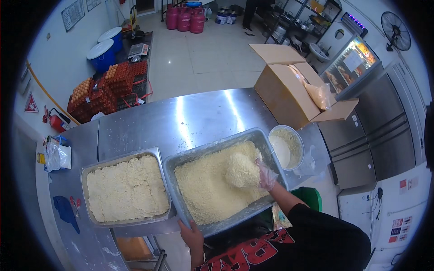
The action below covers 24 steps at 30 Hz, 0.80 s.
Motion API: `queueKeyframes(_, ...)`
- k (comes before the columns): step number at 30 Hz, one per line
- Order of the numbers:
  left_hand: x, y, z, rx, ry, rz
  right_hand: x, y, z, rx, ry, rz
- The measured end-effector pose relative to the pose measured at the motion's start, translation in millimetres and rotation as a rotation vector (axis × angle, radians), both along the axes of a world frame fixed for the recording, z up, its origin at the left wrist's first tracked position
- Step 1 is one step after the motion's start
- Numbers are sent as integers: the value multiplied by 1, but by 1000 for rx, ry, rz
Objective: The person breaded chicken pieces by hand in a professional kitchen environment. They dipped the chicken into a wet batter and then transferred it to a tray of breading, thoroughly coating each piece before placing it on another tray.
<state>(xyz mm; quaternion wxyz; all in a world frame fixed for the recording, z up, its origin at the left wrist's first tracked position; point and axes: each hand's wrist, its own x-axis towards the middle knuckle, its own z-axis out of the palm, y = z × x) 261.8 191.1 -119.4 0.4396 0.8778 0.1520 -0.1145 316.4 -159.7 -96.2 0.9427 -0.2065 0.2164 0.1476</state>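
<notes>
A large grey plastic tub of pale yellow crumbs rests tilted in the picture at the table's near edge. My right hand, in a clear plastic glove, is at the tub's right side with a crumb-coated lump against its fingers; the fingertips are hidden by crumbs. My bare left hand grips the tub's near left corner, thumb on the rim. Left of the tub, a metal tray holds crumb-covered pale pieces packed closely together.
A round container with white batter stands right of the tub, before an open cardboard box holding plastic bags. On the steel table, at the left, lie a blue cloth-like item and red-handled scissors or pliers. A person stands far back.
</notes>
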Motion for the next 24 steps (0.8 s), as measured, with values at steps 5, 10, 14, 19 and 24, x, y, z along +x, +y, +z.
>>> queueKeyframes(5,-5,10,-9,-53,-155,36,-18,46,-8,-1518,-97,459)
queueKeyframes(10,3,7,-5,-4,-105,-10,17,39,-73,-1832,-464,449)
queueKeyframes(14,5,12,2,-73,10,20,36,15,-87,-2295,-382,644)
queueKeyframes(19,-3,10,-8,20,-53,71,-7,31,-88,-1534,95,1211)
queueKeyframes(24,-3,6,-15,37,-93,67,-13,70,-74,-774,414,840)
